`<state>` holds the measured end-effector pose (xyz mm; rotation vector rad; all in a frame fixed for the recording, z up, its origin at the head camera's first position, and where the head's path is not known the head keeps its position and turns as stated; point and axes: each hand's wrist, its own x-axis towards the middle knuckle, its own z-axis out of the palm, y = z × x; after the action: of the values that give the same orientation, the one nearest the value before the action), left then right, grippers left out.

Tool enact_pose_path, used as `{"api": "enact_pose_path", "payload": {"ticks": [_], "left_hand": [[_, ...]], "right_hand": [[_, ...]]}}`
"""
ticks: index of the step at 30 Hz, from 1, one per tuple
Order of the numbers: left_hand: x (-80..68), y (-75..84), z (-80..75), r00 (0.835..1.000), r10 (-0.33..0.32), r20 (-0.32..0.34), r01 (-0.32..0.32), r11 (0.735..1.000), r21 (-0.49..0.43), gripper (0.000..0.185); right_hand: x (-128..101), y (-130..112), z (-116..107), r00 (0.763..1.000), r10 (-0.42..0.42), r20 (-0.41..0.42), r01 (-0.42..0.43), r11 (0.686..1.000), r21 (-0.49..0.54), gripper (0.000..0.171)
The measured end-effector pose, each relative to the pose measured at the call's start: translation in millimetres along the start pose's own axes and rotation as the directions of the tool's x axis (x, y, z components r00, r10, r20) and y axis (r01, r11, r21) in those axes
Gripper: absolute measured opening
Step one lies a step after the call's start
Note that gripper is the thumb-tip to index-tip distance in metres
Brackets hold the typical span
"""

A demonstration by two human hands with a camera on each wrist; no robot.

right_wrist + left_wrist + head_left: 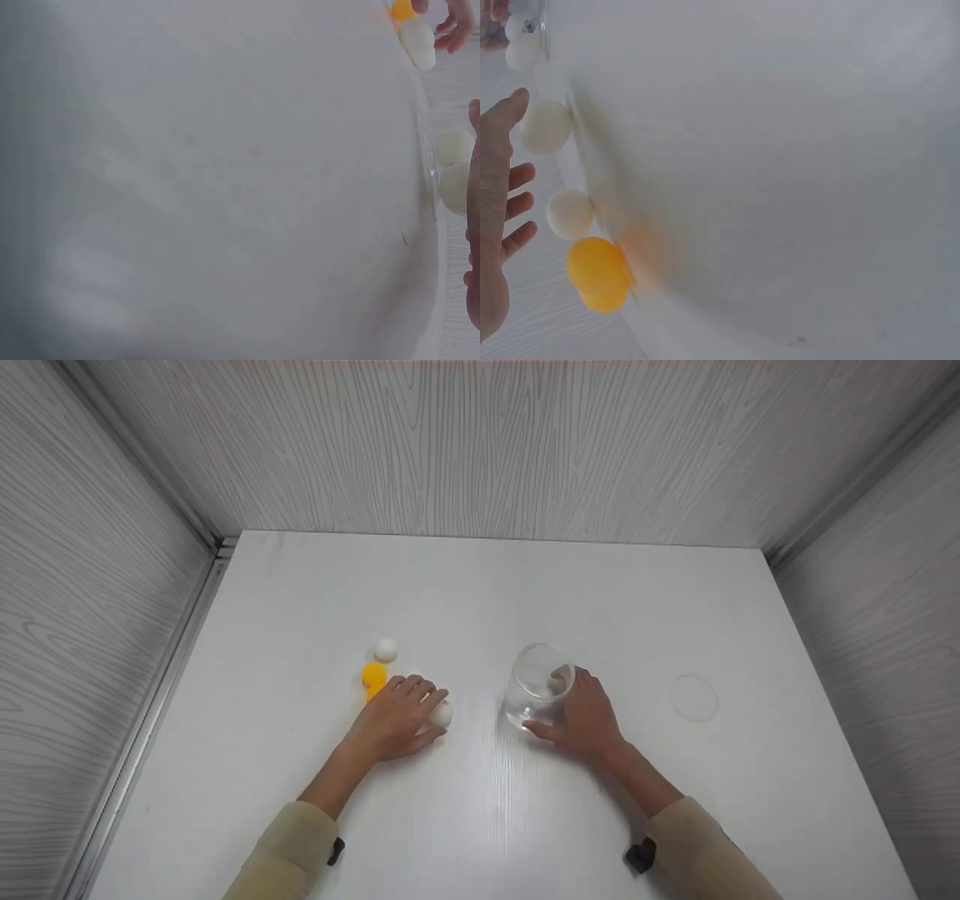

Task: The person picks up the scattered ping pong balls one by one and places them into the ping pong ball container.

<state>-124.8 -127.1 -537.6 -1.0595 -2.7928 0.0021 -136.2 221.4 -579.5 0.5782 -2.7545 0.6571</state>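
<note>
White ball (441, 714) | L hand (397, 718) grip curled round it on desk (480, 592) | R hand (587, 717) grip held clear glass (537, 685) | orange balls (373, 674) + 2nd white ball (385, 649) just beyond L hand

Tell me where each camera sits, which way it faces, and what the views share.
Head: above, looking forward and down at the white table; both forearms show, left hand on a white ball, right hand gripping a clear glass cup.
Left wrist: low beside the left hand, facing white and orange balls.
Right wrist: low beside the right hand, facing the cup's wall; mostly blur.
Shared: the left-hand white ball appears in head and left wrist.
</note>
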Motion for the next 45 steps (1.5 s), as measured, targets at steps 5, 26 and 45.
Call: {"api": "enact_pose_path", "payload": {"ticks": [5,26,45], "left_hand": [[0.6,0.0,3.5,1.0,0.016,-0.001,-0.016,1.0,0.01,0.051],[2.5,1.9,9.0,0.998,0.057,-0.017,-0.055,0.995,0.088,0.04],[6.3,5.0,9.0,0.998,0.057,-0.008,-0.056,0.996,0.07,0.037]], "right_hand": [[-1.4,-0.2,-0.9,1.0,0.002,0.007,-0.003,1.0,0.02,0.095],[-1.4,2.4,2.4,0.999,-0.043,-0.032,0.043,0.999,-0.011,0.095],[0.0,-1.0,-1.1,1.0,0.005,0.006,-0.005,1.0,0.001,0.089]]}}
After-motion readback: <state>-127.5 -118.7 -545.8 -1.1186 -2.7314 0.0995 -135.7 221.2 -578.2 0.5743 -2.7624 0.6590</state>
